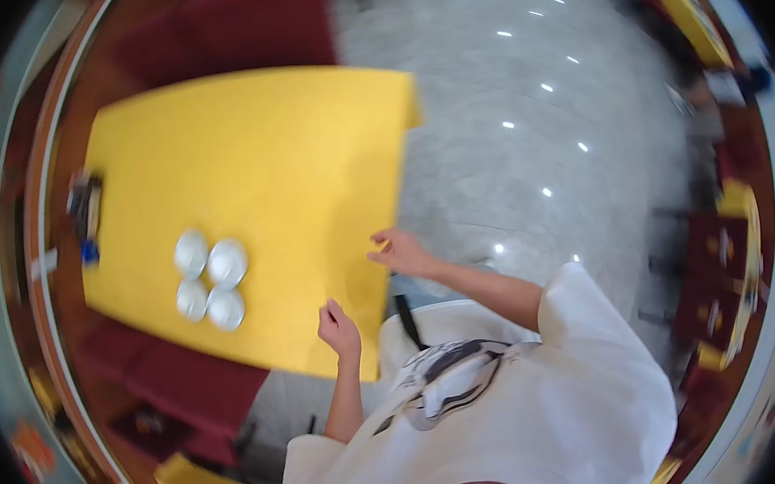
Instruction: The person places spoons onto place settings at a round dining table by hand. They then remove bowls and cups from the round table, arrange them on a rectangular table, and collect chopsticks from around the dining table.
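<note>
Both my hands are over the near right part of a yellow table (281, 159). My left hand (340, 329) has its fingers curled together above the table near its front edge; whether anything small is inside cannot be made out. My right hand (400, 252) is at the table's right edge, fingers apart and slightly bent, holding nothing visible. Four white, round dishes stand close together on the table, left of my hands: one at the back left (191, 254), one at the back right (227, 263), one at the front left (192, 299) and one at the front right (226, 307).
Small dark items and a blue object (90, 253) lie at the table's far left edge. Dark red benches (179, 372) flank the table. Grey shiny floor (509, 169) extends to the right, with more yellow tables (693, 22) and dark red chairs (709, 280) beyond.
</note>
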